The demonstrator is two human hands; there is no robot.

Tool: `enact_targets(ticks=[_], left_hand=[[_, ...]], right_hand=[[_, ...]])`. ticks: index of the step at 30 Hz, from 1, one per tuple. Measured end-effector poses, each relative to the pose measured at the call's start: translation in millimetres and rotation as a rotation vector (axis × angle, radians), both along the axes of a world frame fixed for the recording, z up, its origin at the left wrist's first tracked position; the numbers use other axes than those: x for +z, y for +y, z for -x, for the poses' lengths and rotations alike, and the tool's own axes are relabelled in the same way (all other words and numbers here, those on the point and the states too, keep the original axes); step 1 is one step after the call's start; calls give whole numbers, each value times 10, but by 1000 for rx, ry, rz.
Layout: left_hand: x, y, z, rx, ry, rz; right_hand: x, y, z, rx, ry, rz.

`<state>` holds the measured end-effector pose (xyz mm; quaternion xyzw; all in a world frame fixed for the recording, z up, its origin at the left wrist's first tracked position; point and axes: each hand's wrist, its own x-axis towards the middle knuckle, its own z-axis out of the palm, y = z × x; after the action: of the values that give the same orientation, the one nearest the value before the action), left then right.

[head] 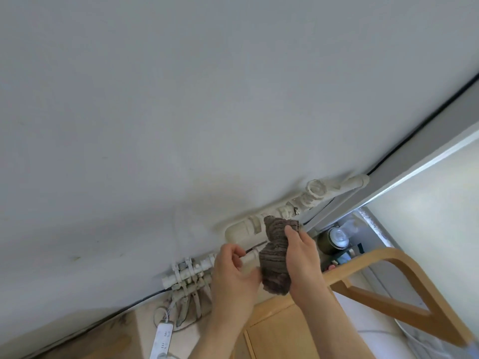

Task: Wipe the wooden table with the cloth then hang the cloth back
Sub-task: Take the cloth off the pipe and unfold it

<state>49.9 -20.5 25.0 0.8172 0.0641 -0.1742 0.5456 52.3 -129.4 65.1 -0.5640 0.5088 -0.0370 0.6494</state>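
Observation:
A brown striped cloth [275, 257] is bunched up in front of a white wall, draped over a thin white pipe [250, 258]. My right hand [302, 257] grips the cloth from its right side, thumb on its upper part. My left hand [234, 272] pinches the white pipe just left of the cloth. A corner of the wooden table [280, 330] shows below my arms.
A thick wrapped white pipe [293, 208] runs along the wall above the cloth. A cluster of pipe fittings [186, 278] and a white power strip [162, 339] sit lower left. A curved wooden chair frame [404, 283] stands at right, with a dark jar [330, 240] behind it.

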Motion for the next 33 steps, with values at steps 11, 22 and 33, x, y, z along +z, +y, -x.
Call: enact_targets(ticks=[11,22,33], left_hand=[[1277,84,408,-304,-432,-38],[2060,268,1602,-28,90,628],[2481,713,2401,144,-142,623]], right_hand=[[930,-28,670,-69,-492,-534],[1492,198,1776,199,-629,-411],[1927,579,2558,719,-779,-187]])
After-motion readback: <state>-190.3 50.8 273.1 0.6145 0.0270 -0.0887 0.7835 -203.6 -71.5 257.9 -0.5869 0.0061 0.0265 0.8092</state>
